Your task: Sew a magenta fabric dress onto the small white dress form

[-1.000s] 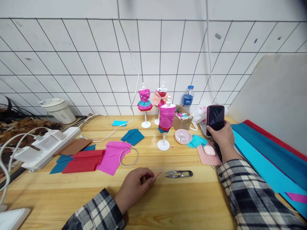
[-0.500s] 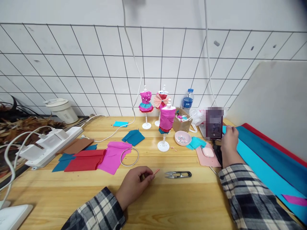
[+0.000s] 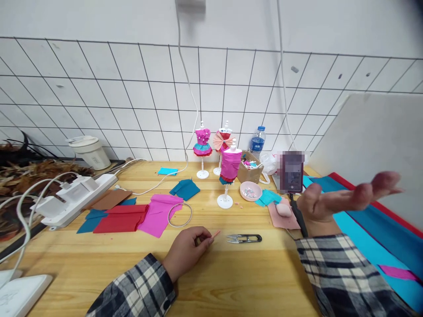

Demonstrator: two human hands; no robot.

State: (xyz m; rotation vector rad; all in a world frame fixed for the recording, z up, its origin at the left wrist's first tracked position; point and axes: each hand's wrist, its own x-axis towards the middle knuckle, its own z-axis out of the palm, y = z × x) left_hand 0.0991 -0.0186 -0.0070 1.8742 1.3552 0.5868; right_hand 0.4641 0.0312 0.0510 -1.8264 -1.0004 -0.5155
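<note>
My left hand (image 3: 190, 248) rests low over the table, thumb and fingers pinched on a thin pinkish-orange strip (image 3: 216, 234). Just right of it lies a pair of thread snips (image 3: 244, 238) with a black handle. My right hand (image 3: 343, 200) is raised at the right with its fingers spread and nothing in it, near a phone (image 3: 292, 171) on a stand. Ahead, a small dress form (image 3: 230, 165) wears a magenta wrap with a red and teal hem. Behind it stand two more dressed forms, one with a magenta and blue dress (image 3: 202, 143), one with a peach bow (image 3: 223, 140).
Folded red paper (image 3: 122, 219), magenta paper (image 3: 160, 215) and a metal ring (image 3: 180, 215) lie left. A pink bowl of beads (image 3: 250, 191), a cardboard box (image 3: 251, 171) and a water bottle (image 3: 257, 140) stand right of centre. A power strip (image 3: 82, 200) lies left.
My right hand has moved away from the phone, rightward, and its fingers have spread. My left hand still pinches the strip. The view has shifted slightly.
</note>
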